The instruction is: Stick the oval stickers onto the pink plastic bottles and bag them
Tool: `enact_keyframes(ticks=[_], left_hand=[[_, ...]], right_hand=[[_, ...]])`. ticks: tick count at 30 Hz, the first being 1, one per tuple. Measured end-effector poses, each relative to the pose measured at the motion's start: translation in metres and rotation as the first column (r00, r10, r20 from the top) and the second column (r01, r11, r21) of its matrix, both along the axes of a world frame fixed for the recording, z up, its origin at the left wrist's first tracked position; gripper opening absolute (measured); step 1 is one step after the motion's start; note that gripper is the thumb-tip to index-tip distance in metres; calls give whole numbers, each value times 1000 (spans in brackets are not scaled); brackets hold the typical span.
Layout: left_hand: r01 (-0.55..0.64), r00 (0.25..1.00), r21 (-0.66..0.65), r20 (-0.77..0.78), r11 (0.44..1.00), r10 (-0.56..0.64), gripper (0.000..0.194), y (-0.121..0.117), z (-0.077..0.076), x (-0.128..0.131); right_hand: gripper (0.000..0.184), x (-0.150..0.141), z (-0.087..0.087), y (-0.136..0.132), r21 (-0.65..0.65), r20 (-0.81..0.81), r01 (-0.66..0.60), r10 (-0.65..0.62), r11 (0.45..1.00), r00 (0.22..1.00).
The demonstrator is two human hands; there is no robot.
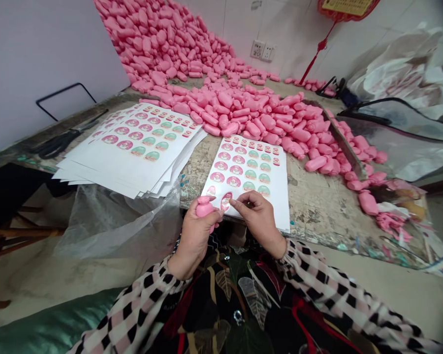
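Pink soap (205, 207) gripped in left hand (195, 236); right hand (259, 220) pinching sticker (226, 200); clear plastic bag (114, 221) at table edge (317, 231).

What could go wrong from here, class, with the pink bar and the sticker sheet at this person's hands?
The oval sticker at the right hand's fingers could crease or cling to them. The pink bar in the left hand could slip and fall. The sheet seems to overhang the table edge near the hands, so it may shift, and the heaped bars beyond it could roll onto it.
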State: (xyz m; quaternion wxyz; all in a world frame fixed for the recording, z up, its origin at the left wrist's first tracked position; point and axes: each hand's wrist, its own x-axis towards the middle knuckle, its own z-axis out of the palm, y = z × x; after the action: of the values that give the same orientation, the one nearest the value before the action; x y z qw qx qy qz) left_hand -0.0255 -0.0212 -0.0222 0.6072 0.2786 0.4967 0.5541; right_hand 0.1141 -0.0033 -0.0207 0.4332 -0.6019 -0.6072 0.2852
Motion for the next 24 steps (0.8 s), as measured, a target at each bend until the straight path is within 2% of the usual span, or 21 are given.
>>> enact_keyframes(ticks=[3,6,8,13,18,24], left_hand=[[18,1000,-62,-17,998,-19,43,0,1,-1],[10,999,-93,-45,996,-14,42,1,1,-4],[-8,997,-48,-75,999,5,39,2,1,-5],[21,973,153,-229,988,15,35,12,3,-9],[137,889,169,-456,976,-46,35,20,6,-11],[196,730,209,-684,958,1,26,18,5,-12]], right_hand=[[21,3,3,0,92,97,15,-24,996,995],[21,9,5,4,128,115,80,-95,989,989],[22,12,5,7,110,105,85,-97,990,990],[22,10,4,5,-21,136,-24,26,999,990],[21,8,12,-1,-99,237,-108,129,989,963],[20,9,19,0,-174,310,-93,144,980,940]])
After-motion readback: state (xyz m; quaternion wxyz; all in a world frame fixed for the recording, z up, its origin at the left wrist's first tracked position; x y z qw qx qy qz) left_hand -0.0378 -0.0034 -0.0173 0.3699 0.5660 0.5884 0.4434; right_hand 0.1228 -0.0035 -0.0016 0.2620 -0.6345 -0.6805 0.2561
